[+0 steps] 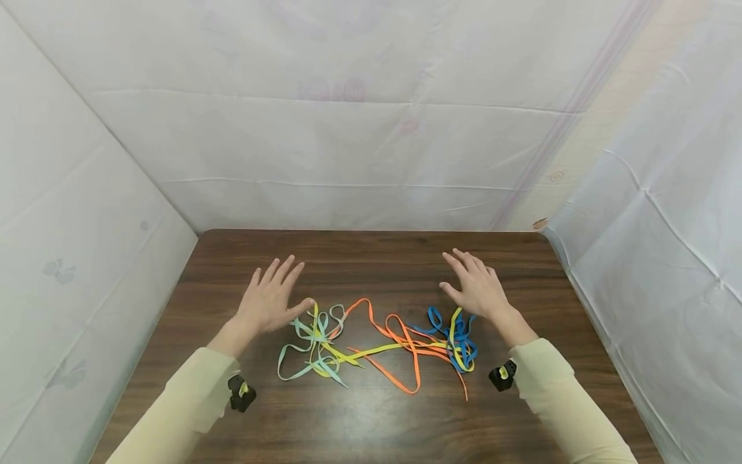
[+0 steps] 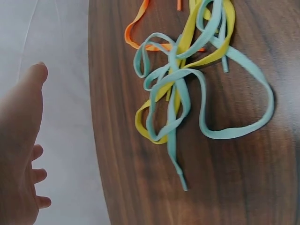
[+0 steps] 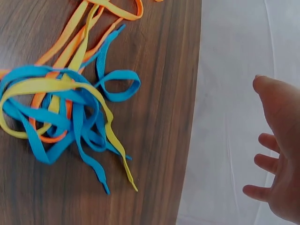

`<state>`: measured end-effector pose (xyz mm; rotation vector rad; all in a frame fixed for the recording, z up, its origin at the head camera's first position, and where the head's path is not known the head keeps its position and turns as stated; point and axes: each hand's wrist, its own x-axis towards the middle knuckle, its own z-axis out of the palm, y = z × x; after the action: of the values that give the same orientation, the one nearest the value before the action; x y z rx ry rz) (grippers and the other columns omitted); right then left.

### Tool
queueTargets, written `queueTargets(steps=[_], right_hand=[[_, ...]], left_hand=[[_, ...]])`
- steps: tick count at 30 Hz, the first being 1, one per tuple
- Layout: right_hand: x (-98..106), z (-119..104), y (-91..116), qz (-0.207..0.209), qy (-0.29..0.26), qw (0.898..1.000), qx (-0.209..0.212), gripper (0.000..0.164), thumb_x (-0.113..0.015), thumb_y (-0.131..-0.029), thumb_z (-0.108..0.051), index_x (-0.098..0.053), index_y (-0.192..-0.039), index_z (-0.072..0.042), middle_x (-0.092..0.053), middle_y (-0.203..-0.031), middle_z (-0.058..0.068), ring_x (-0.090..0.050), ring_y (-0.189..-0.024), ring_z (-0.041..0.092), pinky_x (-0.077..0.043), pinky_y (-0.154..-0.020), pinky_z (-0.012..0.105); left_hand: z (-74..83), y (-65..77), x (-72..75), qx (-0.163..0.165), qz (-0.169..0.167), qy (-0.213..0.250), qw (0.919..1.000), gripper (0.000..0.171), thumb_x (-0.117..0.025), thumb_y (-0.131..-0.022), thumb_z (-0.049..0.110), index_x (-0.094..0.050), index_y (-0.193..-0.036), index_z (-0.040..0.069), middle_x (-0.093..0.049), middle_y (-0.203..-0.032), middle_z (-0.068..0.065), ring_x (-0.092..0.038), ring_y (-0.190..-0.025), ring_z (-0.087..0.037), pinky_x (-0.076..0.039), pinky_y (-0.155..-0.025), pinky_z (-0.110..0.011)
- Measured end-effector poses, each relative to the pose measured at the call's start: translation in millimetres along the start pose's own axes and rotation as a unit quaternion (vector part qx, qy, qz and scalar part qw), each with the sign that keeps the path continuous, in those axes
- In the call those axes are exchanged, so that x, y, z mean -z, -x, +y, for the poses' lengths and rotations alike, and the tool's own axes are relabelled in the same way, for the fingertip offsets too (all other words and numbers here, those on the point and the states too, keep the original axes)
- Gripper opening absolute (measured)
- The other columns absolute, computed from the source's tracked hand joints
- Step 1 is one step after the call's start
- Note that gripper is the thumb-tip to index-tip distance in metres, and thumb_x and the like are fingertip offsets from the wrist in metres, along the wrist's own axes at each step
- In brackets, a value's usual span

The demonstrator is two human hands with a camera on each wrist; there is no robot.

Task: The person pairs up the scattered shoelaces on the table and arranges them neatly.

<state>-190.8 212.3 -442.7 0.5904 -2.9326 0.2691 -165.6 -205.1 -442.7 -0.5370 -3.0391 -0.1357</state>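
Hovering wide and empty, left grip and right grip flank the tangled laces, perhaps to avoid covering them.

In the left wrist view, the left edge crops your left hand; in the right wrist view, the right edge crops your right hand. You cannot trace the blue lace where loops overlap.
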Motion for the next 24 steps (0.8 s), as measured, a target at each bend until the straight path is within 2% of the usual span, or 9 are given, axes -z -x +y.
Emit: queueTargets(steps=[5,12,17,24], right_hand=[[-6,-5,0,0.008,-0.011,1.0,0.009,0.062,-0.053,-0.082,-0.041,-0.029,-0.136,-0.02,-0.031,-0.137,0.01,-0.034,-0.119,0.035,-0.034,-0.081,0.055],[-12,-13,-1,0.012,-0.021,1.0,0.01,0.059,-0.054,-0.083,-0.04,-0.032,-0.134,-0.021,-0.034,-0.135,0.009,-0.037,-0.116,0.033,-0.036,-0.081,0.053],[-17,-20,-1,0.01,-0.031,0.999,0.013,0.059,-0.053,-0.083,-0.041,-0.031,-0.134,-0.022,-0.035,-0.134,0.008,-0.038,-0.115,0.031,-0.037,-0.081,0.05],[-23,-28,-3,0.028,-0.044,0.998,0.027,0.06,-0.056,-0.082,-0.037,-0.032,-0.134,-0.023,-0.038,-0.131,0.008,-0.042,-0.112,0.029,-0.04,-0.076,0.048]], left_hand=[[-2.9,12.0,-9.0,0.005,0.004,0.006,1.0,0.08,-0.044,-0.077,0.063,-0.023,-0.138,0.015,-0.021,-0.142,-0.011,-0.018,-0.128,-0.035,-0.014,-0.097,-0.057],[-3.9,31.7,-24.1,0.013,0.013,0.01,0.9998,0.083,-0.037,-0.075,0.069,-0.025,-0.137,0.015,-0.024,-0.141,-0.011,-0.024,-0.126,-0.035,-0.021,-0.094,-0.057],[-2.7,46.7,-36.4,0.017,0.022,0.018,0.9994,0.08,-0.046,-0.076,0.063,-0.029,-0.136,0.013,-0.028,-0.139,-0.012,-0.029,-0.123,-0.035,-0.025,-0.091,-0.057],[-3.7,64.0,-50.6,0.034,0.036,0.038,0.998,0.08,-0.044,-0.076,0.064,-0.032,-0.134,0.011,-0.031,-0.137,-0.013,-0.033,-0.12,-0.035,-0.03,-0.086,-0.056]])
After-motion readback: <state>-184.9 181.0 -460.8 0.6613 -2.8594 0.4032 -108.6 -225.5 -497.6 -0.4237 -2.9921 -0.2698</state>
